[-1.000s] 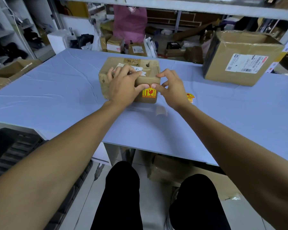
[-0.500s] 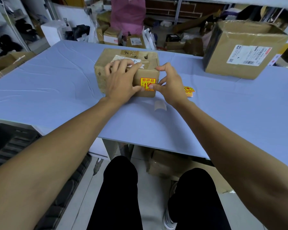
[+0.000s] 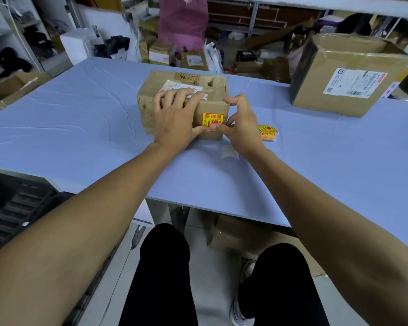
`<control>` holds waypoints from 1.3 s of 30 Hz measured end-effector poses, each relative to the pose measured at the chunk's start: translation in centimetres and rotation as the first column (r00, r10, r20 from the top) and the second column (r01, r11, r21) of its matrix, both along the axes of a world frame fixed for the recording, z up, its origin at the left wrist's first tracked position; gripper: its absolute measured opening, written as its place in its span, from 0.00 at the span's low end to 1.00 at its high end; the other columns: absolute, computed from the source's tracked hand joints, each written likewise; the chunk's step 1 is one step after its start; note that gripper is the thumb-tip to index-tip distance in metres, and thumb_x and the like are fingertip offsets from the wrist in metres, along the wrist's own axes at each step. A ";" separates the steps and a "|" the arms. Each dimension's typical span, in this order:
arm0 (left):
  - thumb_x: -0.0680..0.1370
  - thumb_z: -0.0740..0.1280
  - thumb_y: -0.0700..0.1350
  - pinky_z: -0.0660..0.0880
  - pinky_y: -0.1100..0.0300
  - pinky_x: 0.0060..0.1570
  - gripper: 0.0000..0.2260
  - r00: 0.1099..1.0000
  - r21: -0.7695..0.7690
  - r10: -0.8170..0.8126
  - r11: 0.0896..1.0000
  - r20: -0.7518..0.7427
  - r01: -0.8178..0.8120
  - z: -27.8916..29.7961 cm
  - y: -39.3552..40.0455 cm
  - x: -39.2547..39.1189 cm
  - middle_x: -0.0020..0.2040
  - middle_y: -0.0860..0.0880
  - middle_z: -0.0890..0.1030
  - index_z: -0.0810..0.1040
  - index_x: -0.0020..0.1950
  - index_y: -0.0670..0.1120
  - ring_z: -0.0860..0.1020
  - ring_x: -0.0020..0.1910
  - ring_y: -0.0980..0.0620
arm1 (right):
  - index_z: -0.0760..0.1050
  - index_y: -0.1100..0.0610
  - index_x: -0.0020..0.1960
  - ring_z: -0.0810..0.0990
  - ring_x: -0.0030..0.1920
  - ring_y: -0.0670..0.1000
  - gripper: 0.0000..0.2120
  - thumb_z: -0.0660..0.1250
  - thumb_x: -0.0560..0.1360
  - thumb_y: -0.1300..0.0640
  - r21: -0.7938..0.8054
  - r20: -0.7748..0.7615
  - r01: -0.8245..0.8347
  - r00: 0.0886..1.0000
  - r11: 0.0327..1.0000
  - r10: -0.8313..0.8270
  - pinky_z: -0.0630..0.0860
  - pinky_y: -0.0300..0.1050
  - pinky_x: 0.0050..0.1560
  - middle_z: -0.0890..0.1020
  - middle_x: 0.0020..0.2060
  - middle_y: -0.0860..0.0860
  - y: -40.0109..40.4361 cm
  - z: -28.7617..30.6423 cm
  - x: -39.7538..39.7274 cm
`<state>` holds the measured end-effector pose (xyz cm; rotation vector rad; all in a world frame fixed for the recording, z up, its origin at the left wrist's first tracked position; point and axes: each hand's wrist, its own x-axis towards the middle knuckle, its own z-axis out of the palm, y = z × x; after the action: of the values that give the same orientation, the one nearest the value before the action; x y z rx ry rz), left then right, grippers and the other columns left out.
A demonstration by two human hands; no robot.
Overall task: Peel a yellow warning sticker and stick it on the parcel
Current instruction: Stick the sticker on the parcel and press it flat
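A small brown cardboard parcel sits on the blue table. A yellow and red warning sticker lies flat on its near side face. My left hand lies over the parcel's top and front, its thumb at the sticker's lower edge. My right hand is at the parcel's right corner, with thumb and a fingertip pressed on the sticker's lower right part. More yellow stickers lie on the table just right of my right hand.
A large brown box with a white shipping label stands at the back right. A pale scrap of backing paper lies near my right wrist. Shelves and more boxes are behind the table. A black crate sits at the lower left.
Both thumbs have slid down across the sticker to its lower edge. The parcel stays in place under my left hand.
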<state>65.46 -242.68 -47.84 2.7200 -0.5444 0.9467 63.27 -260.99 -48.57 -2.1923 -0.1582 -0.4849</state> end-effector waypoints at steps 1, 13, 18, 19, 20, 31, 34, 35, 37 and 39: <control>0.65 0.70 0.68 0.59 0.47 0.69 0.36 1.000 0.006 -0.002 1.000 -0.002 0.002 0.0 0.0 0.0 0.66 0.50 0.76 0.71 0.69 0.54 0.72 0.66 0.44 | 0.69 0.55 0.64 0.75 0.39 0.47 0.31 0.80 0.67 0.54 -0.020 -0.001 -0.002 1.000 1.000 0.002 0.70 0.32 0.39 0.74 0.63 0.53 -0.1 0.0 0.0; 0.66 0.70 0.68 0.59 0.46 0.71 0.36 0.998 0.014 0.017 1.000 -0.059 -0.016 0.7 0.2 -0.5 0.67 0.50 0.76 0.71 0.70 0.56 0.71 0.67 0.45 | 0.70 0.53 0.65 0.80 0.42 0.53 0.30 0.79 0.68 0.55 -0.023 -0.019 -0.019 1.000 1.000 0.018 0.75 0.36 0.41 0.75 0.66 0.50 -0.3 0.4 -0.6; 0.67 0.70 0.65 0.58 0.49 0.70 0.31 0.993 -0.062 0.009 0.998 -0.117 -0.016 0.9 -0.1 0.1 0.65 0.52 0.77 0.74 0.69 0.58 0.71 0.66 0.46 | 0.73 0.58 0.58 0.81 0.41 0.57 0.13 0.71 0.77 0.53 0.023 0.012 -0.010 1.000 1.000 0.009 0.80 0.47 0.44 0.78 0.61 0.46 -0.5 0.7 -0.4; 0.69 0.69 0.65 0.57 0.49 0.69 0.30 0.992 -0.079 -0.002 0.997 -0.128 -0.009 1.0 0.0 0.1 0.65 0.53 0.77 0.74 0.69 0.58 0.70 0.67 0.46 | 0.73 0.58 0.56 0.82 0.41 0.57 0.12 0.69 0.78 0.52 0.034 0.023 -0.013 1.000 0.999 0.012 0.81 0.52 0.45 0.78 0.61 0.45 -0.6 0.7 -0.4; 0.70 0.68 0.65 0.57 0.50 0.68 0.28 0.991 -0.090 -0.011 0.996 -0.135 -0.002 1.1 0.1 0.2 0.65 0.54 0.77 0.74 0.69 0.59 0.70 0.67 0.46 | 0.73 0.58 0.56 0.82 0.40 0.57 0.12 0.68 0.78 0.52 0.041 0.028 -0.014 1.000 0.999 0.013 0.81 0.53 0.46 0.79 0.62 0.46 -0.5 0.8 -0.5; 0.71 0.69 0.62 0.58 0.51 0.66 0.25 0.984 -0.141 -0.018 0.990 -0.176 -0.007 1.5 0.0 0.2 0.63 0.55 0.77 0.75 0.68 0.61 0.70 0.65 0.47 | 0.73 0.56 0.58 0.82 0.45 0.56 0.16 0.74 0.74 0.53 -0.034 -0.006 0.028 1.000 0.999 -0.028 0.80 0.52 0.50 0.79 0.62 0.50 -0.1 1.4 -0.8; 0.71 0.68 0.64 0.57 0.51 0.67 0.27 0.989 -0.111 -0.024 0.994 -0.149 0.007 1.2 0.2 0.0 0.64 0.54 0.76 0.74 0.69 0.59 0.70 0.66 0.46 | 0.72 0.56 0.60 0.82 0.44 0.56 0.19 0.75 0.74 0.52 -0.032 -0.013 0.012 1.000 0.999 -0.013 0.80 0.51 0.49 0.79 0.63 0.50 -0.1 1.4 -1.1; 0.69 0.69 0.66 0.56 0.51 0.68 0.30 0.988 -0.088 -0.018 0.996 -0.151 0.005 1.2 0.3 -0.1 0.65 0.53 0.76 0.73 0.69 0.59 0.70 0.67 0.46 | 0.71 0.55 0.61 0.82 0.44 0.55 0.23 0.77 0.71 0.51 -0.026 -0.029 0.002 1.000 1.000 -0.003 0.80 0.49 0.47 0.78 0.63 0.50 0.0 1.3 -1.1; 0.65 0.71 0.68 0.56 0.51 0.69 0.35 0.986 -0.064 0.000 0.998 -0.164 -0.011 1.2 0.1 -0.3 0.66 0.54 0.75 0.72 0.70 0.59 0.69 0.67 0.47 | 0.70 0.54 0.61 0.81 0.42 0.53 0.28 0.80 0.67 0.51 -0.026 -0.054 -0.002 0.999 1.000 0.001 0.79 0.47 0.45 0.77 0.64 0.50 0.0 1.3 -1.1; 0.64 0.72 0.66 0.58 0.50 0.69 0.34 0.987 -0.076 0.013 0.997 -0.157 -0.025 1.2 -0.1 -0.2 0.65 0.54 0.76 0.73 0.69 0.59 0.70 0.67 0.47 | 0.70 0.54 0.60 0.79 0.41 0.53 0.27 0.80 0.68 0.52 -0.033 -0.055 0.016 0.998 0.999 -0.018 0.79 0.49 0.45 0.77 0.63 0.51 0.2 1.3 -1.0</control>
<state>65.23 -242.78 -46.64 2.7036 -0.4430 0.7333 62.24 -260.84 -47.23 -2.2378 -0.1189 -0.4333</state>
